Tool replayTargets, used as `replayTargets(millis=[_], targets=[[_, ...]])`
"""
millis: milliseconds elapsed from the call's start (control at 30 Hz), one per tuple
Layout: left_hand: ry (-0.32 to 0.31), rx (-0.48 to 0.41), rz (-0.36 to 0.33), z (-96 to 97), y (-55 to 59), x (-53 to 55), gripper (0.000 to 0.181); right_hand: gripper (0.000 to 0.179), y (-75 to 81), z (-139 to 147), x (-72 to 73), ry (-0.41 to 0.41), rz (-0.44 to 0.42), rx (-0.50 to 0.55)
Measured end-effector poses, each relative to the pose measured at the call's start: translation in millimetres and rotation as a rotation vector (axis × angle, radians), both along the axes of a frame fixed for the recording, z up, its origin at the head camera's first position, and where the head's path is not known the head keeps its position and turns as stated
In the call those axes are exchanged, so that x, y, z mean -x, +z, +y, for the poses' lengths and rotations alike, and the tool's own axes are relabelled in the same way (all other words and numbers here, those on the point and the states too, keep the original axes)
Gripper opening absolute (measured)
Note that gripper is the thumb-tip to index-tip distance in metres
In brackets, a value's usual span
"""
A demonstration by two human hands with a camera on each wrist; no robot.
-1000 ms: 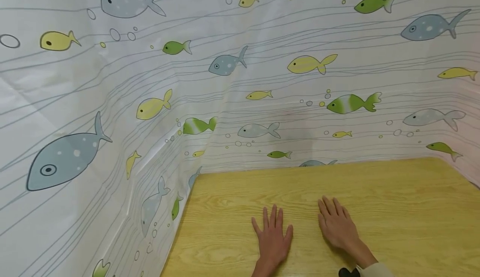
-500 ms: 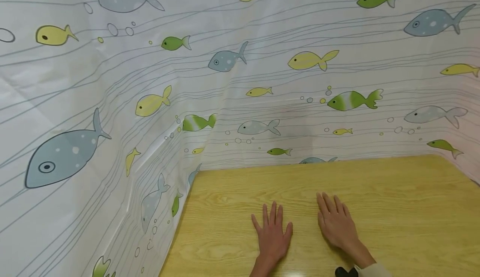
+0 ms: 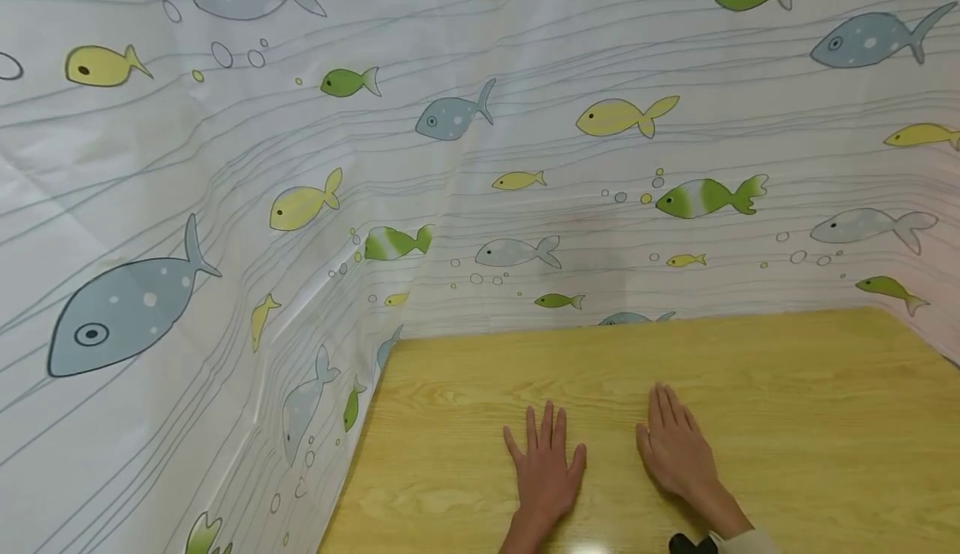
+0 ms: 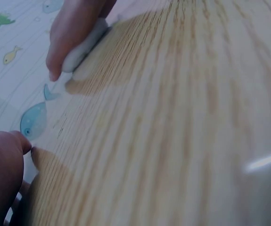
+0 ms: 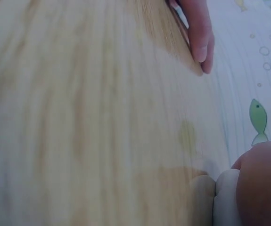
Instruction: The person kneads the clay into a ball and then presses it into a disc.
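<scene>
My left hand (image 3: 546, 475) rests on the wood-grain tabletop (image 3: 465, 371), palm down with fingers spread, and nothing shows under it. To its right lies my right hand (image 3: 678, 450), palm down, its straight fingers together and thumb a little apart. The left wrist view shows a smooth, rounded whitish object (image 4: 86, 49) beneath the right hand, between it and the table. One end of that object (image 5: 227, 195) shows in the right wrist view near the tabletop. From above, the hand hides it completely, so I cannot tell its kind.
White sheeting (image 3: 450, 204) printed with fish and wavy lines stands behind the table and along its left side. A black heart-shaped item (image 3: 692, 544) sits beside the right sleeve (image 3: 750, 541). Light glints near the table's front edge.
My right hand's fingers have swung slightly right and drawn together; they were more spread before. The left hand stays in place on the table. The head view has shifted slightly.
</scene>
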State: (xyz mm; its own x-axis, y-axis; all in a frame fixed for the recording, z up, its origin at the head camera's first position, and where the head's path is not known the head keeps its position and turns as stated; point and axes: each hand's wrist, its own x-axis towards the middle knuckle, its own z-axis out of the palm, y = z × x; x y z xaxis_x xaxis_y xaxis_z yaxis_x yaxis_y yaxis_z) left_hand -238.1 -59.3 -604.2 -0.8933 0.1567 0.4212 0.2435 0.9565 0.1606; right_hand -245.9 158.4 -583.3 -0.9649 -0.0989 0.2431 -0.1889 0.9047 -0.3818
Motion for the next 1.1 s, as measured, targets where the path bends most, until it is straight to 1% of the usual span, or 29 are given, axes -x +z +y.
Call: replayTargets(millis=[67, 200, 300, 333, 367, 500, 600, 700, 733, 833, 900, 967, 1067, 1100], targets=[[-0.001, 0.004, 0.001, 0.8, 3.6, 0.4, 0.059, 0.066, 0.6, 0.6, 0.8, 0.001, -0.001, 0.012], [-0.007, -0.003, -0.018, 2.0, 11.4, -1.6, 0.059, 0.067, 0.1, 1.4, 1.2, 0.0, -0.001, 0.028], [-0.019, -0.018, -0.041, 2.3, 11.4, -3.1, 0.06, 0.064, -1.9, 2.0, -0.7, -0.005, 0.002, 0.023], [-0.017, -0.011, -0.041, 2.3, 11.0, -3.7, 0.06, 0.063, -2.7, 2.1, -1.6, -0.006, 0.009, 0.015], [-0.023, -0.028, -0.045, 2.4, 9.8, -4.0, 0.061, 0.061, -3.5, 2.2, -2.5, -0.007, 0.016, 0.006], [-0.014, -0.02, -0.022, 2.6, 4.2, -4.4, 0.06, 0.057, -6.1, 2.2, -5.5, -0.01, 0.041, -0.027], [0.006, 0.015, 0.01, 3.1, -2.7, -1.3, 0.06, 0.055, -6.8, 2.0, -5.6, -0.013, 0.053, -0.038], [0.014, 0.029, 0.015, 3.4, -6.5, 1.3, 0.06, 0.051, -6.8, 2.2, -5.2, -0.012, 0.078, -0.052], [0.012, 0.028, 0.009, 3.4, -6.1, 1.6, 0.06, 0.049, -6.8, 2.2, -5.4, -0.013, 0.088, -0.057], [0.006, 0.021, -0.015, 2.8, 0.0, -0.6, 0.06, 0.044, -6.1, 1.4, -5.7, -0.014, 0.115, -0.073], [-0.001, -0.001, -0.033, 2.4, 4.1, -2.3, 0.061, 0.043, -5.3, 0.0, -5.8, -0.017, 0.123, -0.083], [0.001, -0.002, -0.038, 2.0, 7.9, -4.2, 0.06, 0.043, -4.3, -1.3, -6.0, -0.018, 0.128, -0.089], [-0.001, -0.013, -0.034, 1.7, 7.4, -4.4, 0.061, 0.042, -2.9, -2.8, -6.0, -0.022, 0.133, -0.099], [-0.001, -0.006, -0.021, 1.5, 6.2, -4.2, 0.06, 0.042, -2.3, -2.9, -6.3, -0.024, 0.135, -0.099]])
